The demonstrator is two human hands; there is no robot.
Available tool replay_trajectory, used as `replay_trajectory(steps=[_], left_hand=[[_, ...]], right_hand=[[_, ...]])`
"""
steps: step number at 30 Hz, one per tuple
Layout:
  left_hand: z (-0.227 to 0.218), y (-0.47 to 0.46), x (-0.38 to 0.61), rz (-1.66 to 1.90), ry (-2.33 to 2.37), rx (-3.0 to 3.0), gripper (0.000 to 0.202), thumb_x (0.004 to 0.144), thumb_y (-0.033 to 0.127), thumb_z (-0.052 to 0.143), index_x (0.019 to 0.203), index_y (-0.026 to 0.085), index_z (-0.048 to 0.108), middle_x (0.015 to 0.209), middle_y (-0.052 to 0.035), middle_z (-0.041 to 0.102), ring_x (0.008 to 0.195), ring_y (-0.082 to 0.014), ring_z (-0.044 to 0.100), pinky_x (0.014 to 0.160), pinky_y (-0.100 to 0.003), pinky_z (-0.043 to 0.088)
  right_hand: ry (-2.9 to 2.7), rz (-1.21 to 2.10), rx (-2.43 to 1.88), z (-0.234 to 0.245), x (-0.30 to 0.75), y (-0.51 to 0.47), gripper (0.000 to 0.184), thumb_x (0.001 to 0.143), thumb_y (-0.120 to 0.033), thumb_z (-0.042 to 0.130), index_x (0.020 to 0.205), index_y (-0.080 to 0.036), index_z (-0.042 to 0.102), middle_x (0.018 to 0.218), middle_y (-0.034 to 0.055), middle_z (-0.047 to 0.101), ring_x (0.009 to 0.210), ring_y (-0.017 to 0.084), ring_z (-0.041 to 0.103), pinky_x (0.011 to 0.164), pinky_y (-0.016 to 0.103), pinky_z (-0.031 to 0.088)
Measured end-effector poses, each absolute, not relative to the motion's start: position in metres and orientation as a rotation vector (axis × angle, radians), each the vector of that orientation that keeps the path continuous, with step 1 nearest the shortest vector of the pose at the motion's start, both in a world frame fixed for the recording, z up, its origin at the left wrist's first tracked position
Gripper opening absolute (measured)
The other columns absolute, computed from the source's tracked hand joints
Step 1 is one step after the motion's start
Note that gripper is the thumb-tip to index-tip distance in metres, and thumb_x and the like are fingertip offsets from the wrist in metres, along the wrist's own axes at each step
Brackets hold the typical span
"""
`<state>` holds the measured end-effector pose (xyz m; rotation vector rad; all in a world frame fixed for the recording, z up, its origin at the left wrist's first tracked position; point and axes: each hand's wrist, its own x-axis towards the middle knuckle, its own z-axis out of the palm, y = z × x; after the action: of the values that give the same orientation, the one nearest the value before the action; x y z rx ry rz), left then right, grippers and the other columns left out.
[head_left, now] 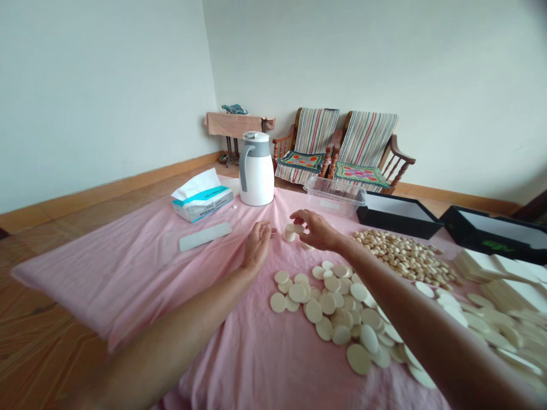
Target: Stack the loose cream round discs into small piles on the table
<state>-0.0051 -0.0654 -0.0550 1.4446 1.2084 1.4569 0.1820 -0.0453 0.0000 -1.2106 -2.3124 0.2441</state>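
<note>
Your right hand pinches a short stack of pale round discs; your left hand hangs loosely curled and empty, just beside it.

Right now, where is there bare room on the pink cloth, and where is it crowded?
Bare cloth spreads left of the left hand, below the white strip. It is crowded around the right hand, where pale discs and small round biscuits lie packed.

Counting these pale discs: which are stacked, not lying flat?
The small stack beside the right hand, apart from the loose flat spread of discs.
</note>
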Motion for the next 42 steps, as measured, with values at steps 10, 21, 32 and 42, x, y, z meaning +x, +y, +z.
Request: replay_trajectory(steps=[10,21,32,42], left_hand=[[-0.058,-0.062,-0.006,1.427,1.231,1.477,0.027,0.091,0.035,0.042,0.105,0.016,0.056,0.094,-0.0081,0.068,0.089,-0.0181,0.065,0.082,-0.033,0.05],[-0.056,-0.065,-0.005,1.441,1.238,1.498,0.025,0.088,0.037,0.045,0.097,0.017,0.057,0.09,-0.0068,0.067,0.086,-0.0194,0.064,0.081,-0.033,0.049],[-0.062,-0.059,-0.007,1.455,1.233,1.518,0.03,0.086,0.042,0.047,0.099,0.017,0.057,0.095,-0.0082,0.065,0.087,-0.0198,0.064,0.083,-0.034,0.049],[-0.057,-0.064,-0.004,1.454,1.228,1.501,0.028,0.087,0.039,0.046,0.1,0.017,0.056,0.094,-0.0073,0.066,0.089,-0.0189,0.064,0.083,-0.033,0.048]], right_hand=[[-2.381,0.267,-1.154,0.005,0.166,-0.036,0.051,0.059,0.0,0.052,0.109,-0.012,0.055,0.099,0.0091,0.064,0.09,0.018,0.059,0.082,0.032,0.046],[-2.428,0.241,-1.46,-0.006,0.211,-0.059,0.034,0.064,-0.009,0.062,0.098,-0.014,0.067,0.095,0.0091,0.065,0.085,0.019,0.06,0.08,0.031,0.045],[-2.432,0.229,-1.486,-0.026,0.211,-0.066,0.028,0.071,-0.013,0.062,0.098,-0.014,0.068,0.092,0.0094,0.065,0.083,0.018,0.06,0.076,0.028,0.043],[-2.302,0.203,-1.439,0.002,0.199,-0.051,0.03,0.073,-0.017,0.065,0.103,-0.014,0.065,0.095,0.008,0.066,0.08,0.015,0.06,0.072,0.024,0.045]])
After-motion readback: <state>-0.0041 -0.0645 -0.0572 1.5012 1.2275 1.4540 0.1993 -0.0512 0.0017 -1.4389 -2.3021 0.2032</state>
